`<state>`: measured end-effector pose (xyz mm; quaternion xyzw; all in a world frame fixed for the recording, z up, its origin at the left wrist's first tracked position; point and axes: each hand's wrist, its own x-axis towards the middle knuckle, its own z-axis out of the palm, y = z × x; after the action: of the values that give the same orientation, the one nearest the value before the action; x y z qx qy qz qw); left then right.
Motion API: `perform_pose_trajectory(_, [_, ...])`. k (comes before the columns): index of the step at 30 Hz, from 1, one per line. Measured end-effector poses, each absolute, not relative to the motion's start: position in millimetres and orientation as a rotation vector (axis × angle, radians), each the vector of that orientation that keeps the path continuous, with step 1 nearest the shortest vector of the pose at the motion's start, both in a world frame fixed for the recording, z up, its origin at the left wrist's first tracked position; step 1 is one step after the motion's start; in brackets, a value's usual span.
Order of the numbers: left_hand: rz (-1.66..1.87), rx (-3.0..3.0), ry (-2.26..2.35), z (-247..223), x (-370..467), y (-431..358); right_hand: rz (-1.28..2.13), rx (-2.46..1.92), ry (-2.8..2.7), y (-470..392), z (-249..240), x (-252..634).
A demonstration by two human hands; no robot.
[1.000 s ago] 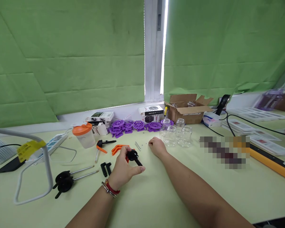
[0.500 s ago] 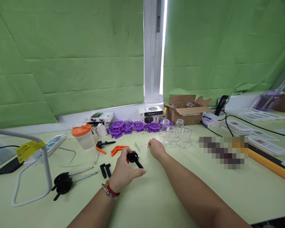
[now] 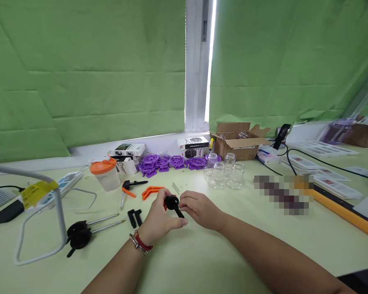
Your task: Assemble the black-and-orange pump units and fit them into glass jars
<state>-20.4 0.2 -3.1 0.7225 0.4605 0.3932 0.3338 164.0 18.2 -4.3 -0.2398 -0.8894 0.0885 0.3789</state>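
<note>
My left hand [image 3: 161,218] grips a round black part [image 3: 172,202] with a short stem, and a bit of orange shows between the fingers. Against the right side of that part, my right hand [image 3: 200,209] has its fingertips pinched together; whatever they hold is too small to make out. Just behind the hands lie thin metal pins [image 3: 176,188] and orange curved pieces [image 3: 151,191]. Two black elbow-shaped pieces [image 3: 135,217] rest left of my left hand. Farther left are two black round parts with metal rods [image 3: 79,237].
Purple plastic parts [image 3: 176,162], small white boxes [image 3: 129,157], clear glass jars [image 3: 219,175] and an open cardboard box [image 3: 242,145] line the back. An orange-lidded cup [image 3: 107,175] and a grey metal frame [image 3: 60,220] stand left. An orange-and-black bar [image 3: 343,210] lies right.
My right hand has come from the table near the small pieces back to the black part in my left hand. My left hand keeps its grip. The view has shifted slightly.
</note>
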Motion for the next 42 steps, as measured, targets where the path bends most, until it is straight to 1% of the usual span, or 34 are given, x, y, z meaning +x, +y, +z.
perform_pose_trajectory(6, [0.976,1.854,1.161,-2.8,-19.1,-1.8,-0.037,-0.641,-2.306,18.3,-18.0,165.9])
perform_pose_trajectory(10, [0.924,1.857,1.125,-0.3,-18.1,-3.0,-0.135,-0.612,-2.363,20.1,-21.3,166.2])
perform_pose_trajectory(18, [0.882,1.881,1.107,2.7,-16.9,-4.0,-0.114,-0.562,-2.432,20.3,-19.6,171.3])
perform_pose_trajectory(38, [0.844,1.832,1.052,-2.6,-20.1,-1.4,-0.191,-0.484,-2.51,20.5,-16.9,175.4])
perform_pose_trajectory(42, [0.831,1.835,1.037,-2.7,-20.2,-1.4,-0.138,-0.487,-2.51,21.1,-16.7,174.8])
